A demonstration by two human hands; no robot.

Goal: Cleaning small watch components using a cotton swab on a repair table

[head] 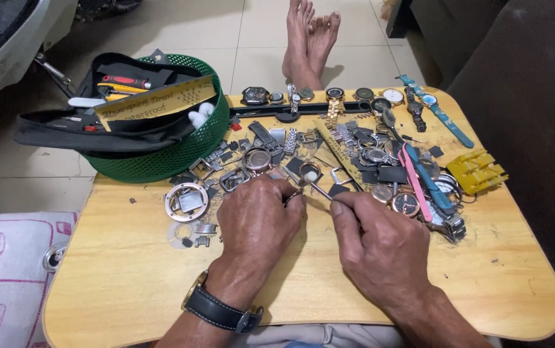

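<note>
Nearest the camera, two forearms reach over the wooden tabletop point(129, 283), the left wrist wearing a wristwatch point(216, 308) on a dark strap. The left hand point(258, 222) is curled, its fingertips pinched on a small metal watch part point(293, 195) that is mostly hidden under the fingers, so its exact shape is hard to tell. The right hand point(380, 245) is closed around a thin metal tool point(319, 190), pinched between thumb and forefinger, with its tip pointing toward the part, just beside the left fingertips.

Left of the left hand lie a round silver watch case point(186, 201) and a clear disc point(180, 233) with small links on it. Just beyond the hands spreads a pile of watch parts point(355, 161): cases, bands, buckles and dials, touching and overlapping. To the right of the pile sits a yellow plastic holder point(477, 171).

Farther back, a row of watches point(335, 95) lines the far edge. At the back left stands a green mesh basket point(180, 154) holding a black tool pouch point(97, 122) and a yellow ruler point(158, 100). Beyond the tabletop, bare feet point(309, 38) rest on the tiled floor point(193, 32).
</note>
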